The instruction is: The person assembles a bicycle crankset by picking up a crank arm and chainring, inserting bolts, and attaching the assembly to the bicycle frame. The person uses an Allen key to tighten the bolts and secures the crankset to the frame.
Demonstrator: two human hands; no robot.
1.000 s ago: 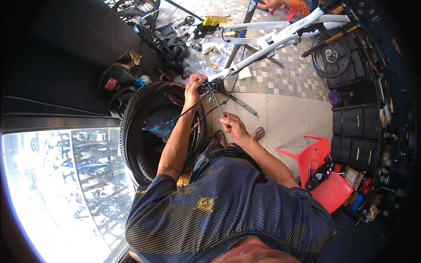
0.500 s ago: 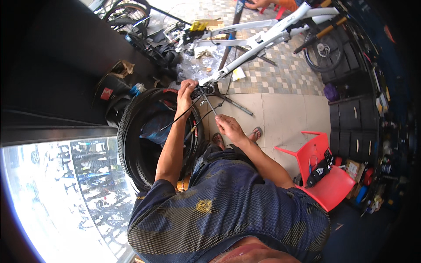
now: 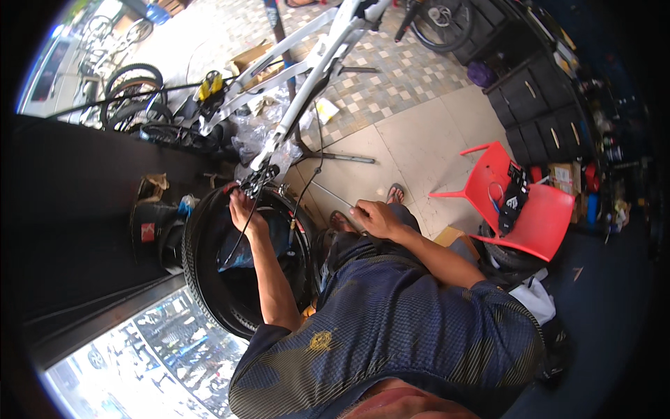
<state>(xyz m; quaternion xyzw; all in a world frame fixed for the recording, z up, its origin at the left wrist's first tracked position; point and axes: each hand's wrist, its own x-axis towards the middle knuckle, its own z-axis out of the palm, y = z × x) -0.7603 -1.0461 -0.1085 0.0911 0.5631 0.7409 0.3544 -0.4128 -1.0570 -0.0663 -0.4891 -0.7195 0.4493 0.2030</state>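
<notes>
A white bicycle frame (image 3: 326, 66) slants down toward me, with a cluster of black fittings (image 3: 259, 180) at its near end. My left hand (image 3: 246, 213) is at those fittings from below, its fingers curled against them; the fingertips are partly hidden. Black cables (image 3: 305, 192) hang from this end of the frame. In front of my waist, my right hand (image 3: 375, 218) is closed round a long, thin metal tool (image 3: 333, 192). The tool's shaft points up and left toward the fittings, its tip apart from them. Its handle is hidden in my fist.
Bicycle tyres (image 3: 192, 269) are stacked beside my left arm. A red chair (image 3: 534, 216) with a black item on it stands at my right, near black drawers (image 3: 537, 119). Beyond the frame lie plastic wrapping (image 3: 255, 136) and a wheel (image 3: 440, 24). A stand leg (image 3: 342, 158) reaches over the floor.
The view has swung, so the frame appears further left. My right hand has drawn the tool back from the fittings toward my body. My left hand has shifted lower on the fittings.
</notes>
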